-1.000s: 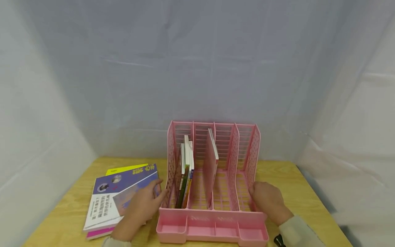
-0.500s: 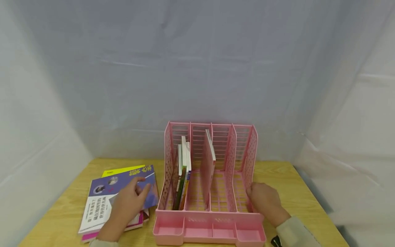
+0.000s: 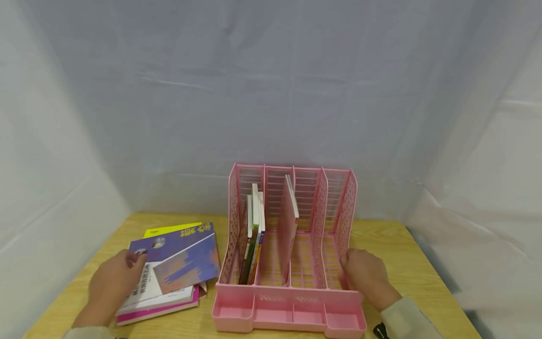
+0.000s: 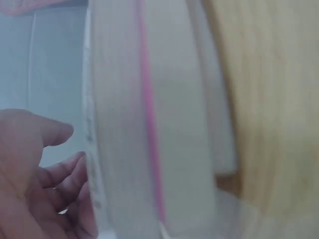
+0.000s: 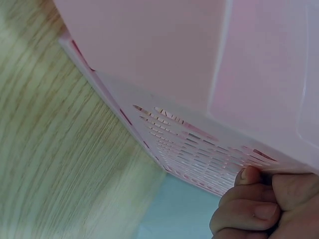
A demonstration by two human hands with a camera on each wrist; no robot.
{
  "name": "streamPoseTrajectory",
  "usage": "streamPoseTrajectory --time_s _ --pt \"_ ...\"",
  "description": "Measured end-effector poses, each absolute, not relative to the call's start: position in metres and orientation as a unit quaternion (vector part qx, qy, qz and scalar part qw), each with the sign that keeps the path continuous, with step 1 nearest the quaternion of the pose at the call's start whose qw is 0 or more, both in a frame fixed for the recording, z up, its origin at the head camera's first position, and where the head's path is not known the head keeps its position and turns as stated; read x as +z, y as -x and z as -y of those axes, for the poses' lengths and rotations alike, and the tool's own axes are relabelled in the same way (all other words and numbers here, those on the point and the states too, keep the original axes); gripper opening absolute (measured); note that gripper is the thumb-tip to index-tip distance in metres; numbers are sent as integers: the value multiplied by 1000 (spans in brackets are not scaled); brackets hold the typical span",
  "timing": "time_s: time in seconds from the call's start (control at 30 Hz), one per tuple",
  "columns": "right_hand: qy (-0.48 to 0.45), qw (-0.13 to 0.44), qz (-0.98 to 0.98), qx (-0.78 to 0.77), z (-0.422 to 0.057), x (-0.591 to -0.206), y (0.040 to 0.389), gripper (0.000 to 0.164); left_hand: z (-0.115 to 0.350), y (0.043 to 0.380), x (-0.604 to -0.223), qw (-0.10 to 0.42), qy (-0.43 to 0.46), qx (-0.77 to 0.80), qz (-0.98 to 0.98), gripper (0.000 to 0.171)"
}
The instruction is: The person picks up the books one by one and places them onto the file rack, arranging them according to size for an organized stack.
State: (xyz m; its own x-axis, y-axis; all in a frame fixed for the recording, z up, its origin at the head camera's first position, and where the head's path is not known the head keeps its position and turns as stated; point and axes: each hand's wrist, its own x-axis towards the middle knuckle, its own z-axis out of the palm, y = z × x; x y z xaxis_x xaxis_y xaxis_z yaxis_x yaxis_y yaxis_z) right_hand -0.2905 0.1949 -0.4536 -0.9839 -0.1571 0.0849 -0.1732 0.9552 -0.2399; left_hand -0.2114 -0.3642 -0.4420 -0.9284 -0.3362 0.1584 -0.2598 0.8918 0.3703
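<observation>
A pink desktop file rack stands on the table with several upright compartments and a front tray. My right hand grips the front edge of its right side wall, fingers curled there in the right wrist view. My left hand hovers at the left edge of a stack of books, thumb and fingers apart with nothing between them. On top lies a blue and white book; in the left wrist view the page edges stand beside the fingers. A pink-edged book lies beneath.
Several thin books stand in the rack's left compartment, and a pink-covered book leans in the middle. A yellow book shows at the back of the stack. Pale sheeting encloses the wooden table.
My left hand has moved left, from beside the rack across the blue and white book to the stack's left edge. The right hand keeps its grip on the rack.
</observation>
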Motion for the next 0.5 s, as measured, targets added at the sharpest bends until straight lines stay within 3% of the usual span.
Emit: streamPoseTrajectory --time_s 0.1,0.27,0.43,0.5 --pt "-87 34 988 124 -195 -454 291 41 372 207 -443 41 -174 -182 967 59" --pt "-88 33 988 126 -195 -454 291 42 386 205 -449 -19 -197 -197 960 79" --pt "-84 30 988 124 -196 -455 292 41 397 208 -459 -89 -205 -217 950 123" --pt "-83 31 989 122 -196 -455 292 41 399 208 -464 -111 -198 -231 946 132"
